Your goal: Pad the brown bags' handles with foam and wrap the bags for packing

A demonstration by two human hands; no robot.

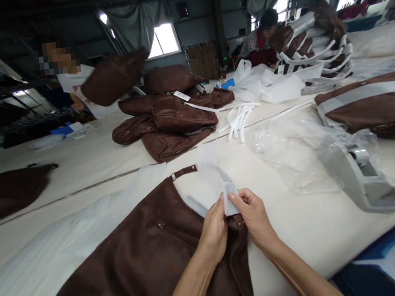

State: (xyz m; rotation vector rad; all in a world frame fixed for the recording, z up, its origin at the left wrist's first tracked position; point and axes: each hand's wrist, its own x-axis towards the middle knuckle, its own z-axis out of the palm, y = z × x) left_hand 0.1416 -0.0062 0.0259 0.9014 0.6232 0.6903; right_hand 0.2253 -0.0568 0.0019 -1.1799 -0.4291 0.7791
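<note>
A dark brown handbag (pixel 125 264) lies on the pale table just in front of me, a small zip on its front panel. Thin white wrapping sheet (pixel 206 161) covers much of its strap (pixel 185 170); a short brown length by the buckle stays bare. Near the strap's right end, my left hand (pixel 213 233) pinches the sheet from the left side. My right hand (pixel 256 215) grips it from the right, thumb pressed on the white layer and fingers curled. Both hands are closed and almost touch. The strap under the sheet is hidden there.
A grey tape dispenser (pixel 366 179) and crumpled clear plastic (pixel 290 157) lie to the right. Brown bags (pixel 180 114) are piled ahead beside white foam strips (pixel 240 120). White sheets (pixel 53 257) spread at left. Two people (pixel 84 91) are across the table, one holding a bag.
</note>
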